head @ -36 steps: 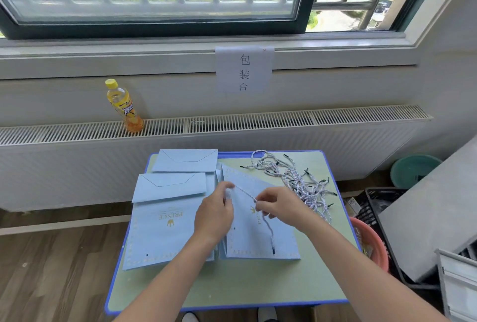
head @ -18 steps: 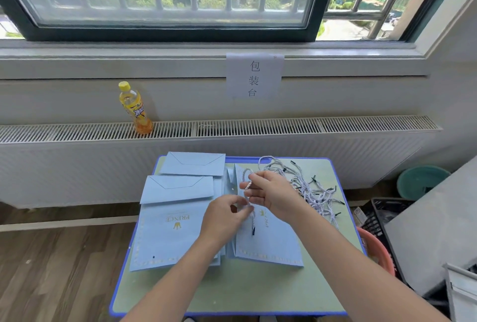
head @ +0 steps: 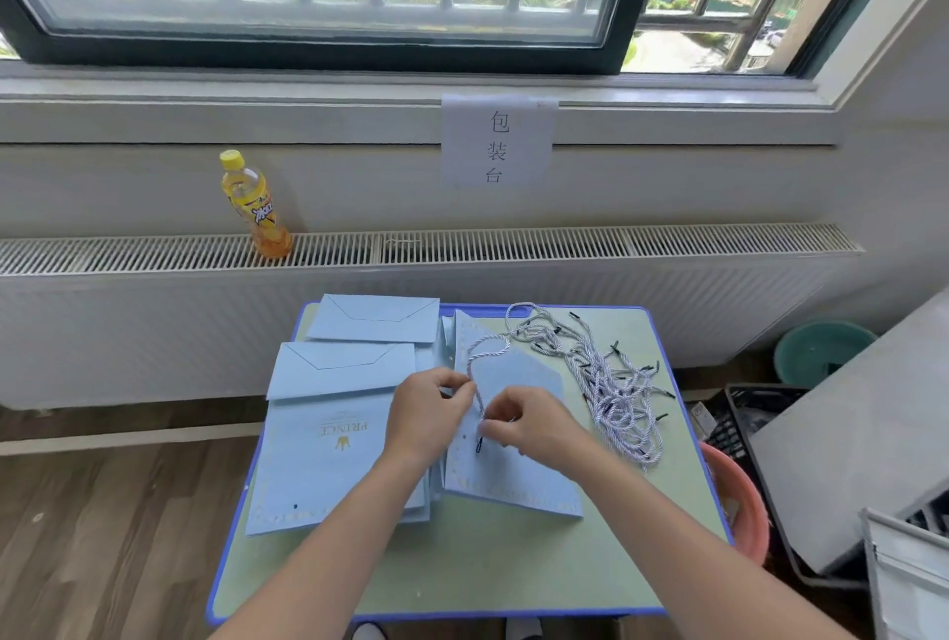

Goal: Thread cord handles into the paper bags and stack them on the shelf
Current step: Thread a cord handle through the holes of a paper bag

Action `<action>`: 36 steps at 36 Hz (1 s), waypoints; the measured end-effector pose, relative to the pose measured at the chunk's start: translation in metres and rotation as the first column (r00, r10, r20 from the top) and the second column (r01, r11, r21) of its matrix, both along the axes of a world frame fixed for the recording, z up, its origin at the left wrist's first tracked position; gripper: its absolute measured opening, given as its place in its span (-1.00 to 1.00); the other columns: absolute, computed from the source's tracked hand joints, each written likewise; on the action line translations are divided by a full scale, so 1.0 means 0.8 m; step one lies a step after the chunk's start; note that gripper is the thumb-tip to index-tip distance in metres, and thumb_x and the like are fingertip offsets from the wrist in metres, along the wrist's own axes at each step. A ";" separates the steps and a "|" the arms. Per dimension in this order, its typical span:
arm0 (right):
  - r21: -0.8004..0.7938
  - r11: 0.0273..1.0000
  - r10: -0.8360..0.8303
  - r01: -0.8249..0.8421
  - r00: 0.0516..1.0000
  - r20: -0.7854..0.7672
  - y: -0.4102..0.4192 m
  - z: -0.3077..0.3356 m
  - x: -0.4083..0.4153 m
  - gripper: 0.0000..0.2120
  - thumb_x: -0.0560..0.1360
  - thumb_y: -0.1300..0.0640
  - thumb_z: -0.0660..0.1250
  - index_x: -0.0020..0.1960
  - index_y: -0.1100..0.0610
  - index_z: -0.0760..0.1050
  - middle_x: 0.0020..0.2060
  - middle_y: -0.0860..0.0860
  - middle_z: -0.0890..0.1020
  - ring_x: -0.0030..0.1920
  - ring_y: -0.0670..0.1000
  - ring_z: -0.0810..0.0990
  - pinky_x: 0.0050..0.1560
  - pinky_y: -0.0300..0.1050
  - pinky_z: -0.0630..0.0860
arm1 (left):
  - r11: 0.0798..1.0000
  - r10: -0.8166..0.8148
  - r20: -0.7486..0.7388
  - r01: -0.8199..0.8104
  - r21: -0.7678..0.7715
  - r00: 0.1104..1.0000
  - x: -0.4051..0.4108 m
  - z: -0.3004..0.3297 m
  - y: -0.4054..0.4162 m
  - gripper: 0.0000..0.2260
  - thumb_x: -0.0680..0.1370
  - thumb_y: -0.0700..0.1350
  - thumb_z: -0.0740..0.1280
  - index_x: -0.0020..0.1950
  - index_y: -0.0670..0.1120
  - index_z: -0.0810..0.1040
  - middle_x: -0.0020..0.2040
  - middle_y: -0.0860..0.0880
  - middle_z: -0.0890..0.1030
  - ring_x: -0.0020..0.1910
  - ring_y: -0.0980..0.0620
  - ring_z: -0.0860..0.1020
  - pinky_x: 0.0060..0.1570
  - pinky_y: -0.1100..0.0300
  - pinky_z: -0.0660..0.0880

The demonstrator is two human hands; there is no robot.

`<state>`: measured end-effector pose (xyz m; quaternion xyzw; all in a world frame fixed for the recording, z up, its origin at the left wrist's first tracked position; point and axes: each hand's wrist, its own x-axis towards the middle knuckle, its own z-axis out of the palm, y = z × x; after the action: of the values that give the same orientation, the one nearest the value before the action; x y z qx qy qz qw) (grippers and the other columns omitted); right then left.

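I am pinching one cord [head: 480, 357] with my left hand [head: 429, 406] and right hand [head: 531, 429], over the open paper bag [head: 513, 475] lying on the counter [head: 488, 567]. I think the threading is happening; next the black tip must enter the hole.

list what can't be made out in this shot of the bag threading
- Head view: whether the cord passes through a hole; the left hand and right hand cover it.
- Contents of the black crate: hidden by a grey board.
- The shelf: not in view.
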<state>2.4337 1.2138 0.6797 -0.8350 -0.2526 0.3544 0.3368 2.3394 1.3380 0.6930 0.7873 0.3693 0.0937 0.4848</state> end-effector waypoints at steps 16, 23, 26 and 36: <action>0.183 0.916 -0.244 0.356 0.858 -0.451 -0.003 0.009 -0.010 -0.91 0.56 0.29 0.27 -0.06 0.21 0.55 -0.23 0.08 0.55 -0.33 -0.06 0.56 -0.26 -0.20 0.55 | 0.986 -0.014 0.032 0.019 -0.167 0.999 -0.010 0.004 0.011 -0.45 0.47 -0.29 0.38 0.42 -0.02 0.34 -0.07 0.07 0.61 -0.13 0.14 0.61 -0.15 0.33 0.51; 0.260 0.876 -0.249 0.406 0.842 -0.479 -0.007 0.006 -0.031 -0.96 0.51 0.37 0.35 -0.08 0.29 0.50 -0.31 0.13 0.62 -0.28 0.04 0.64 -0.19 -0.12 0.60 | 0.998 -0.045 -0.046 0.043 -0.041 0.998 -0.008 0.005 0.015 -0.94 0.49 -0.20 0.40 -0.05 -0.09 0.59 -0.19 0.05 0.62 -0.16 0.07 0.59 -0.09 0.24 0.51; 0.264 0.885 -0.271 0.384 0.885 -0.379 -0.006 0.004 -0.039 -0.95 0.48 0.36 0.37 -0.11 0.25 0.53 -0.34 0.09 0.62 -0.29 0.01 0.64 -0.18 -0.13 0.61 | 0.998 -0.067 -0.080 0.066 -0.009 0.995 -0.008 0.005 0.016 -0.92 0.53 -0.15 0.37 0.00 -0.11 0.57 -0.17 0.01 0.62 -0.19 0.07 0.56 -0.16 0.24 0.46; 0.259 0.913 -0.312 0.316 0.948 -0.057 0.002 -0.002 -0.054 -0.89 0.47 0.25 0.38 -0.18 0.10 0.48 -0.40 -0.07 0.58 -0.39 -0.08 0.58 -0.24 -0.26 0.51 | 0.965 -0.108 0.001 0.106 -0.239 0.994 -0.013 0.002 0.020 -0.72 0.47 -0.34 0.25 0.09 -0.13 0.63 -0.12 -0.04 0.71 -0.14 -0.02 0.66 -0.11 0.11 0.58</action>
<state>2.3906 1.2151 0.6784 -0.8095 -0.1578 0.2649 0.4996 2.3287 1.3542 0.6943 0.7426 0.3377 0.0177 0.5781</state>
